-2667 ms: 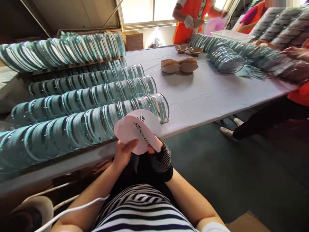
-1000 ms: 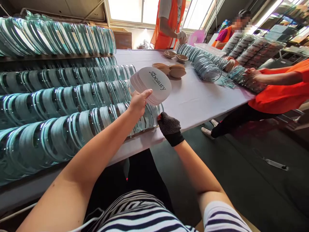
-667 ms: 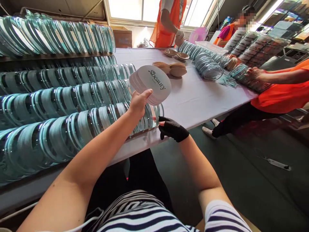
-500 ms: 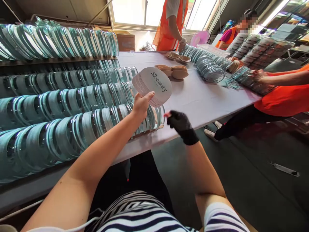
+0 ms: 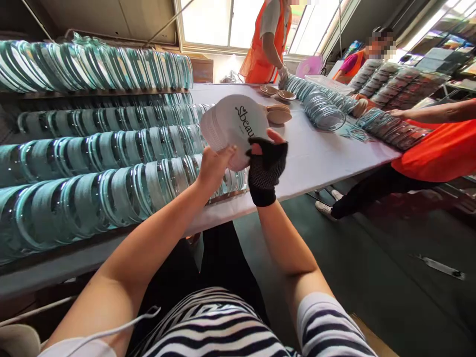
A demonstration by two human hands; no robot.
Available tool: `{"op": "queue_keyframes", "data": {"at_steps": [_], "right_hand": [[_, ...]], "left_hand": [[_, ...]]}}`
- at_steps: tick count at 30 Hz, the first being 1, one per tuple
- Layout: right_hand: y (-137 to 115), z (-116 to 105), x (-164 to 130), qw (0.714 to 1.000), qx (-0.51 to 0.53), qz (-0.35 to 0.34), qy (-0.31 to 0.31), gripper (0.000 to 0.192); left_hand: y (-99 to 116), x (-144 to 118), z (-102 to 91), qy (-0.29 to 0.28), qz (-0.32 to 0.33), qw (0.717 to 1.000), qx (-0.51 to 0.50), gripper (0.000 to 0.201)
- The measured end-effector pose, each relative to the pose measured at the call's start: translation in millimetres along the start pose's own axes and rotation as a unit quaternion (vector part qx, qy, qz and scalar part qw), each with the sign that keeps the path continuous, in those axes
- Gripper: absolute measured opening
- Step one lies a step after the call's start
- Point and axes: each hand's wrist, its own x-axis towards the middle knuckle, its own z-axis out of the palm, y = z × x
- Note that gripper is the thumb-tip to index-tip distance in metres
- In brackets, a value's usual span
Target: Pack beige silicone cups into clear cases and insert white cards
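Note:
My left hand (image 5: 215, 168) grips a thick stack of white rounded cards (image 5: 226, 121) by its near edge, thumb on top. The top card carries the black word "beauty", its end covered by my right hand. My right hand (image 5: 268, 166), in a black dotted glove with bare fingertips, is closed at the stack's right edge. Whether it pinches one card or several is hidden. Just under and left of the stack run rows of round glass pieces (image 5: 148, 183) with pale sheets between them.
Tan oval pieces (image 5: 279, 115) and two small brown dishes (image 5: 285, 95) lie on the white-covered table (image 5: 316, 153). Beyond are more rows of round glass (image 5: 324, 111). Co-workers in orange vests (image 5: 262, 44) stand at the far side and right. Upper left holds a raised glass row (image 5: 92, 67).
My right hand has moved up and left from beside the table edge onto the right side of the card stack. My left hand keeps its hold. The view has shifted slightly.

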Motion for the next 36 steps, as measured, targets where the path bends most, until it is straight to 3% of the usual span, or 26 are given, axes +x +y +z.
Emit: {"op": "queue_keyframes", "data": {"at_steps": [3,8,13,18,21,24,26,28,30,32,36], "right_hand": [[9,-4,9,0.992,-0.076,0.004,0.098,0.057],[25,4,10,0.987,-0.129,-0.092,0.042,0.058],[26,2,5,0.987,-0.123,-0.041,0.097,0.063],[16,3,-5,0.995,-0.064,-0.058,0.060,0.047],[24,5,0,0.999,-0.025,0.026,0.025,0.044],[41,-10,-3,0.982,-0.039,0.138,0.120,0.052],[48,-29,-25,0.973,-0.089,0.145,0.154,0.054],[50,-46,-60,0.976,-0.153,0.122,0.096,0.051],[48,-58,-97,0.981,-0.169,0.090,-0.015,0.044],[42,-65,-125,0.979,-0.171,0.070,-0.089,0.040],[28,-74,-137,0.972,-0.195,0.062,-0.116,0.036]], "left_hand": [[0,-4,-6.3,0.004,-0.002,1.000,-0.010,0.023],[-1,-12,-9.2,-0.003,0.021,0.997,0.072,0.018],[1,-15,-5.8,-0.017,0.051,0.995,0.083,0.019],[0,-9,-8.9,0.018,-0.018,1.000,0.011,0.028],[1,-5,-10.1,0.010,-0.050,0.998,-0.031,0.029],[5,7,-8.8,0.037,-0.059,0.997,-0.035,0.029],[7,20,-7.9,0.063,-0.052,0.996,-0.044,0.029],[5,34,-8.4,0.086,-0.050,0.993,-0.058,0.028],[1,45,-10.7,0.101,-0.061,0.991,-0.070,0.028],[-3,51,-14.2,0.108,-0.077,0.988,-0.078,0.029],[-5,50,-20.3,0.110,-0.090,0.986,-0.089,0.035]]}}
